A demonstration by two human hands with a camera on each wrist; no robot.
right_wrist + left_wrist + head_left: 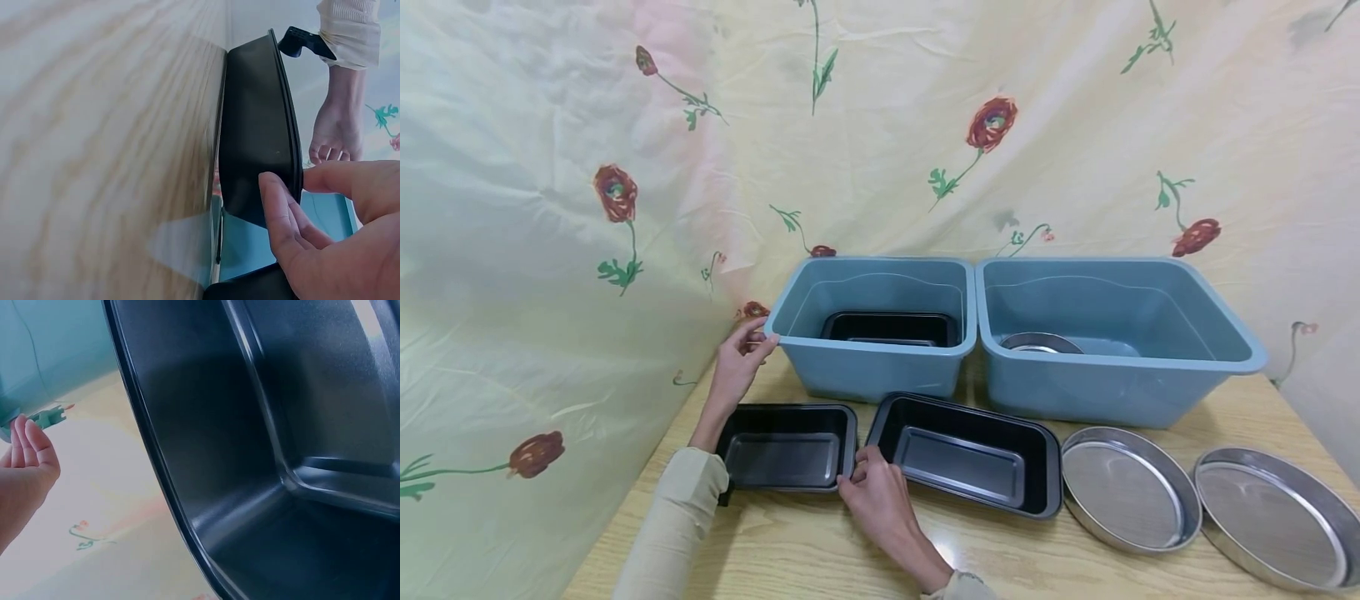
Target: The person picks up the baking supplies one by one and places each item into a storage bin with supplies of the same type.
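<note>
My left hand (745, 354) grips the front left corner of the left blue plastic tub (872, 371), thumb near the outer rim. In the left wrist view that hand (28, 462) appears at the edge, fingers bent at the tub. A black loaf pan (784, 460) lies on the table below my left forearm. My right hand (876, 493) pinches this pan's right end near the front corner. The right wrist view shows the thumb and fingers (273, 200) on either side of the pan's rim (289, 106). Another black loaf pan (958, 465) lies just right of the right hand.
Inside the left tub sits a black loaf pan (891, 327). The right blue tub (1090, 390) stands against it, holding a round metal pan (1041, 339). Two round metal pans (1131, 490) lie on the wooden table (790, 550) at the right. Flowered cloth (880, 150) hangs behind.
</note>
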